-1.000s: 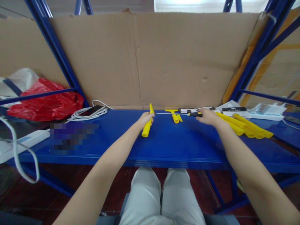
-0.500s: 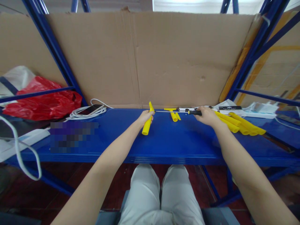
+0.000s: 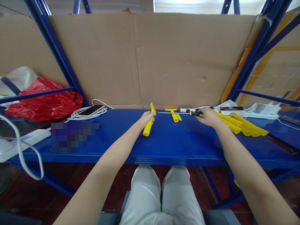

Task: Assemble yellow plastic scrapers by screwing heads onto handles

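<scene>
My left hand [image 3: 147, 118] is closed round a yellow plastic handle [image 3: 147, 128], a tube with a wider crosspiece at its upper end. In my right hand [image 3: 209, 116] is a screwdriver [image 3: 195, 113] with a black and yellow grip. Its long thin shaft points left and its tip meets the side of the held yellow handle near my left fingers; whether it sits in a screw is too small to tell. Between my hands, farther back on the blue table, lie yellow T-shaped parts [image 3: 174, 117]. Several yellow tubes [image 3: 246, 125] are piled right of my right hand.
A cardboard panel [image 3: 164, 62] stands along the back of the blue table [image 3: 168, 147]. To the left are a coiled white cable [image 3: 87, 114], a red plastic bag [image 3: 47, 100] and a white power strip [image 3: 28, 140]. White adapters [image 3: 267, 109] lie at the right; blue posts flank both sides.
Almost nothing differs. The whole view has shifted slightly, and both hands keep their hold on the yellow handle and the screwdriver.
</scene>
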Demonstrator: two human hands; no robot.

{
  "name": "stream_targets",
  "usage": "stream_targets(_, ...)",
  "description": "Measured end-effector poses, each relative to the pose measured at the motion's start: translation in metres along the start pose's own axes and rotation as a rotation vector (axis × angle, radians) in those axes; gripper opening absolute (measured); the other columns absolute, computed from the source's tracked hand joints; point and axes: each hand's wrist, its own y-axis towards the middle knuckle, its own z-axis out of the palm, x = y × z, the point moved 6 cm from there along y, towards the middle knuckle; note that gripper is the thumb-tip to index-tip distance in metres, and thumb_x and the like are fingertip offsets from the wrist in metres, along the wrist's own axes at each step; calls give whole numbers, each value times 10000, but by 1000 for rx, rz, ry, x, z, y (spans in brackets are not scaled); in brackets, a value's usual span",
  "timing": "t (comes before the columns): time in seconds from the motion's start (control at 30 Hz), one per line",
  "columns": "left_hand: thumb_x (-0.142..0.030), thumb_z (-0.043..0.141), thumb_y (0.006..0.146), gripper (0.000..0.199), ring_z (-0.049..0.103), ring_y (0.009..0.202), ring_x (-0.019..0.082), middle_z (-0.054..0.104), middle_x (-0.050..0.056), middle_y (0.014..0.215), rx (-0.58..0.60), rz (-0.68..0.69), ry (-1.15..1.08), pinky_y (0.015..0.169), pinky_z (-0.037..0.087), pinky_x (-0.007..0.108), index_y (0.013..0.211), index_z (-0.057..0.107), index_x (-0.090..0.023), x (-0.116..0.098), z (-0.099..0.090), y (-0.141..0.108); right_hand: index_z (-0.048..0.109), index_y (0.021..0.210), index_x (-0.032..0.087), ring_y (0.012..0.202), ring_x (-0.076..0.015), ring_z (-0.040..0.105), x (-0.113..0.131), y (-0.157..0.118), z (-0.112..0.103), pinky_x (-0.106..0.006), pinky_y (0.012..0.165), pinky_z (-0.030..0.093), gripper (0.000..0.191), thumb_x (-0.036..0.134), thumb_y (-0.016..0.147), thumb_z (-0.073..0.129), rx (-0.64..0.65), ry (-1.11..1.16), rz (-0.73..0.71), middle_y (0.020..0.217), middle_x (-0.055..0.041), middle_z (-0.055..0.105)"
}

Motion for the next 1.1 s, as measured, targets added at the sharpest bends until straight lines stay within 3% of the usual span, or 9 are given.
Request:
stream_targets(0.17, -105, 481, 806, 157, 413, 318, 101, 423, -77, 394, -6, -7, -3, 375, 329, 195, 945, 547, -136, -2, 0, -4, 616, 1020, 164, 980, -319, 614, 2, 0, -5, -386, 773, 440, 309, 359, 794, 535, -49, -34, 23, 1011, -166, 671)
stream_targets(0.33, -121, 488, 812, 122, 409, 317, 99, 431, -73, 393, -11, -7, -7, 369, 325, 192, 921, 539, -143, -4, 1, -7, 560, 1110, 158, 853, -308, 639, -1, -1, -4, -369, 711, 428, 364, 342, 796, 551, 9, -31, 122, 917, -151, 692)
stream_targets(0.57, -111, 497, 794, 161, 417, 323, 101, 429, -76, 402, -13, -9, -9, 380, 338, 194, 946, 541, -139, -2, -1, -4, 629, 1061, 186, 1070, -327, 587, 9, -1, -5, -417, 836, 416, 325, 328, 790, 522, 50, -45, 24, 1113, -158, 664)
stream_targets(0.8, -121, 502, 804, 104, 407, 317, 91, 430, -78, 405, -13, -7, 0, 382, 329, 188, 897, 530, -159, -2, -1, -4, 582, 1054, 169, 860, -296, 639, 8, 0, -3, -391, 785, 401, 294, 289, 794, 514, 76, -69, 113, 857, -136, 693)
stream_targets(1.0, -121, 499, 799, 98, 415, 332, 103, 437, -66, 405, -20, -9, -4, 394, 341, 202, 883, 537, -154, -2, -1, -6, 636, 1047, 198, 1044, -322, 597, 10, 0, -2, -437, 842, 421, 322, 331, 779, 516, 65, -24, 30, 1094, -145, 677)
stream_targets(1.1, -125, 503, 801, 107, 416, 336, 104, 439, -66, 408, -24, -21, 1, 403, 350, 203, 897, 542, -154, -2, -1, -6, 652, 989, 206, 1048, -316, 597, 11, 0, -4, -437, 860, 409, 275, 309, 767, 524, 56, -22, 30, 1075, -134, 679)
